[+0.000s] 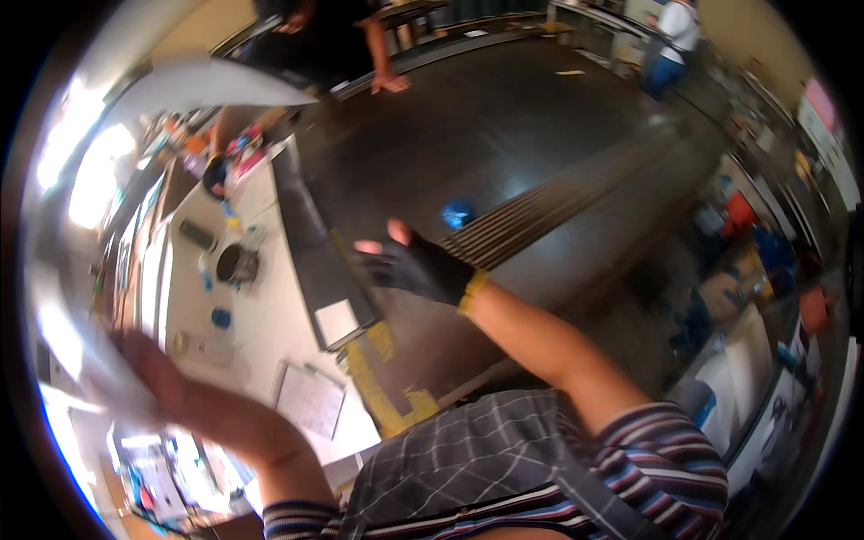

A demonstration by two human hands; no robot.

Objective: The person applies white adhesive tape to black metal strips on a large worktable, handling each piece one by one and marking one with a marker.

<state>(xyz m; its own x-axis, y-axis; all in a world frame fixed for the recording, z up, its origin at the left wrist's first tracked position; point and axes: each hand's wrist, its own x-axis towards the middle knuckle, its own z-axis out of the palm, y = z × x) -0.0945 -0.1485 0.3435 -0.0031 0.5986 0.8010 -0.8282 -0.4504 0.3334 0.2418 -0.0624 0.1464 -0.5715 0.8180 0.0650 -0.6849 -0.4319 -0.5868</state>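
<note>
Broad dark tabletop (432,135) fills noon to three — pale side table (292,333) toward nine. Mid-view, gloved right hand (416,268) over the dark tabletop, thumb and fingers spread, blue crumpled bundle (457,213) just off at one o'clock. Left hand (151,378), eight o'clock — blurred, overlapping a pale sheet (207,83) that arcs up to ten; cannot tell how its fingers stand.
</note>
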